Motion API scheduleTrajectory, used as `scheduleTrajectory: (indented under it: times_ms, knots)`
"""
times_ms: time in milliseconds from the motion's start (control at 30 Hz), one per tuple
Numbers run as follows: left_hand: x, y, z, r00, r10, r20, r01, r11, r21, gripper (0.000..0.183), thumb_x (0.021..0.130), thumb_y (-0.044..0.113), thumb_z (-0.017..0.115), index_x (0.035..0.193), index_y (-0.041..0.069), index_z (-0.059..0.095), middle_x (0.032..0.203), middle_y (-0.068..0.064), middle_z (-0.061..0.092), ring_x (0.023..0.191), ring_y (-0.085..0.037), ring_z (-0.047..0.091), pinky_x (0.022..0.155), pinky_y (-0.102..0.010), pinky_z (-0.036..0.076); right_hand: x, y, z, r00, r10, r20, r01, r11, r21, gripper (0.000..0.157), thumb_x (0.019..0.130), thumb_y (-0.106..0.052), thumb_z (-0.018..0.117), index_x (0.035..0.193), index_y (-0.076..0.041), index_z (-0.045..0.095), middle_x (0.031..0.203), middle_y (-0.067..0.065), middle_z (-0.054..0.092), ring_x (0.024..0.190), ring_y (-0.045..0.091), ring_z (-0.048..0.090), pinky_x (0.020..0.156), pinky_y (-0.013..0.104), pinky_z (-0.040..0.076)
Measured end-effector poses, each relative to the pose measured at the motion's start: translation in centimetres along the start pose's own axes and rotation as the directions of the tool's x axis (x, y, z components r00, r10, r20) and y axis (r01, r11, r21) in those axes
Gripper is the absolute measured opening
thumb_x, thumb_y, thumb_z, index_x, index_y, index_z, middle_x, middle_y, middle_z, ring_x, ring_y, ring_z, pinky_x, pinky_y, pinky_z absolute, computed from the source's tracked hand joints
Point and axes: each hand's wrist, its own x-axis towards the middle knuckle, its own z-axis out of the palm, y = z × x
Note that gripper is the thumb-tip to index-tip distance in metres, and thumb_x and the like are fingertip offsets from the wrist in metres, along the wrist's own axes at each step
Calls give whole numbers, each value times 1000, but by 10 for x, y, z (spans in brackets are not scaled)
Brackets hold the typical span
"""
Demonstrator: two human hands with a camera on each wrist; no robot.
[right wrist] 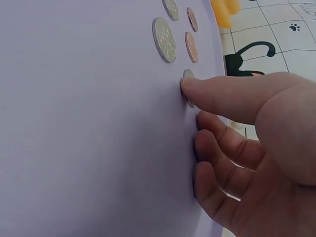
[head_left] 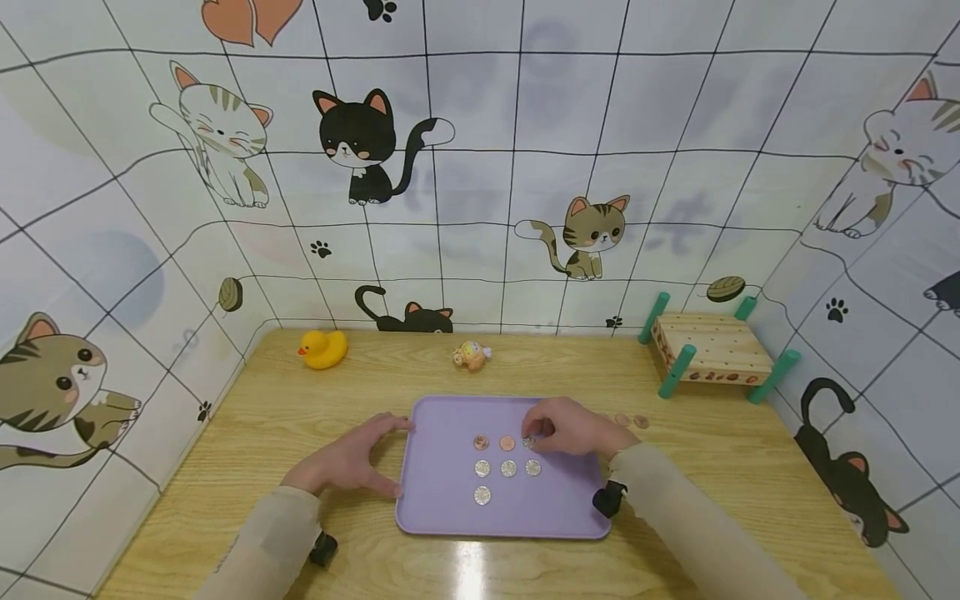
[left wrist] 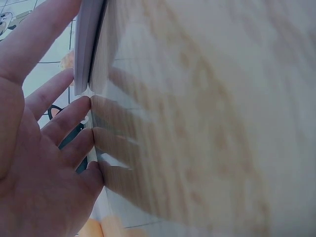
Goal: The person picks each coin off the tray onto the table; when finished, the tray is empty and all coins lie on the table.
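Observation:
A lilac tray (head_left: pixel 442 517) lies on the wooden table with coins laid in rows. My right hand (head_left: pixel 566 427) is over its upper right part, with the thumb (right wrist: pixel 212 96) on a silver coin (right wrist: pixel 189 73) and the other fingers curled against the tray. The index fingertip is hidden behind the thumb. Left of that coin are two copper coins (head_left: pixel 507 443); below lie three silver coins (head_left: pixel 508 468), then a single silver coin (head_left: pixel 482 496). My left hand (head_left: pixel 348 457) spreads thumb and fingers along the tray's left edge, touching it, some fingertips resting on the table.
Several copper coins (head_left: pixel 641 422) lie on the table right of the tray, partly behind my right hand. A yellow rubber duck (head_left: pixel 324 349), a small figurine (head_left: pixel 472 356) and a wooden stand (head_left: pixel 712 346) with green legs stand at the back. Cat-printed sheets surround the table.

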Motion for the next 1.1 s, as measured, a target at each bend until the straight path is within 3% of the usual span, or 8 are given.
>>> scheduleTrajectory:
  times_ms: [667, 1100]
  knots:
    - [0, 4, -1, 1000, -3, 5, 3, 1000, -18, 97, 71, 40, 98, 153, 20, 50, 158, -6, 45, 149, -38, 36, 122, -71, 24, 7, -6, -5, 994, 0, 108, 13, 992, -125, 11, 93, -9, 76, 97, -15, 67, 91, -3, 63, 84, 16, 58, 76, 27, 48]
    - [-1, 6, -1, 1000, 2, 3, -2, 1000, -17, 97, 72, 40, 97, 154, 19, 49, 156, -8, 46, 148, -40, 37, 121, -71, 24, 6, -2, -4, 994, -16, 107, 31, 990, -141, 13, 92, -10, 76, 97, -15, 65, 89, -3, 59, 79, 9, 50, 74, 26, 45]
